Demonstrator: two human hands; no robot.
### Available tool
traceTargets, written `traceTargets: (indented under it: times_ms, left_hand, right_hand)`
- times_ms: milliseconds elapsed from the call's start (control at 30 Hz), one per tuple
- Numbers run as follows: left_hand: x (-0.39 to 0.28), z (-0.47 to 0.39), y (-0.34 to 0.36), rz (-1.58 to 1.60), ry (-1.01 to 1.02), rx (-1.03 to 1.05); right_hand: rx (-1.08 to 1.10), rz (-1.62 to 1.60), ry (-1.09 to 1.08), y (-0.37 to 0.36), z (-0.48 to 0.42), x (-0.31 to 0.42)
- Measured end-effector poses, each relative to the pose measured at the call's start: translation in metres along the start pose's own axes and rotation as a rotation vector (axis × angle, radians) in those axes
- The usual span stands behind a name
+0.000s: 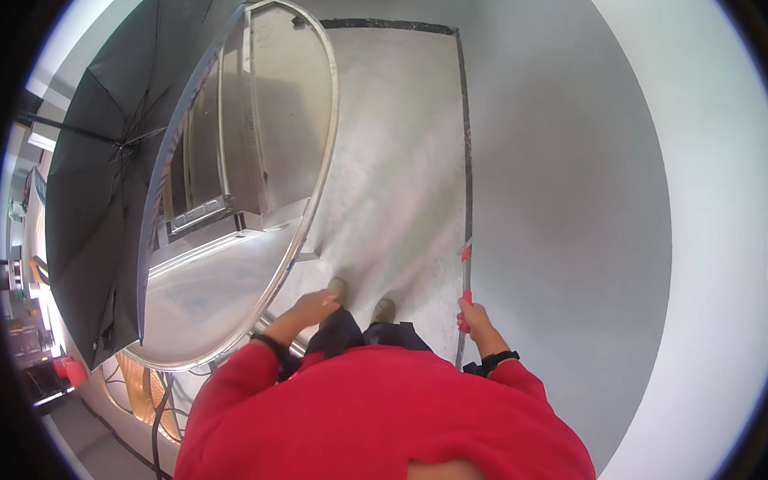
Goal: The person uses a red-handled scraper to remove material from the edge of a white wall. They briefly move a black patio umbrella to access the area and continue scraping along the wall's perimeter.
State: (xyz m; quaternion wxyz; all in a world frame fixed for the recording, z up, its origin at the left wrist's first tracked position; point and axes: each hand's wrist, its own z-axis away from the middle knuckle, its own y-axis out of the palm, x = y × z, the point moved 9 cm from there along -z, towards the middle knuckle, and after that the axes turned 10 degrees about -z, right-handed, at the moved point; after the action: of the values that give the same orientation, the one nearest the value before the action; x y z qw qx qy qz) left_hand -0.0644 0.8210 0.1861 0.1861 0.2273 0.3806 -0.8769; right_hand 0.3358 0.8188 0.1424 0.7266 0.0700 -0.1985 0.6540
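Note:
On the right, my right hand (474, 319) grips the red handle of a long-handled scraper (466, 274). Its metal shaft points away from me, and a light-coloured head at the far end lies over the dark border strip (467, 154) where floor and grey surface meet. Nearer the middle, my left hand (316, 306) hangs over my left leg by the shoe, fingers loosely curled; whether anything is in it cannot be told. The pale floor (400, 132) stretches out ahead of my feet.
To the left stands a large metal-rimmed oval panel (334, 111) with a reflective surface. An open black umbrella (94, 185) is beside it. A wire-framed gold item (144, 387) and dark cables (157, 422) lie at lower left. A smooth grey surface (562, 214) borders the floor at right.

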Motion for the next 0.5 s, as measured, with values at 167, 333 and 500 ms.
traceTargets:
  times_ms: [167,333,500]
  left_hand:
    - [-0.106,-0.083,-0.024,-0.129,0.172,0.147]
    - [-0.145,-0.143,-0.019,-0.201,0.213,0.241]
    - [-0.149,-0.200,-0.017,-0.266,0.244,0.297]
  right_hand:
    - [0.034,-0.032,0.006,0.002,0.007,0.011]
    - [-0.009,0.001,-0.008,0.004,-0.003,0.039]
    - [-0.033,0.035,-0.076,0.015,-0.011,0.091]
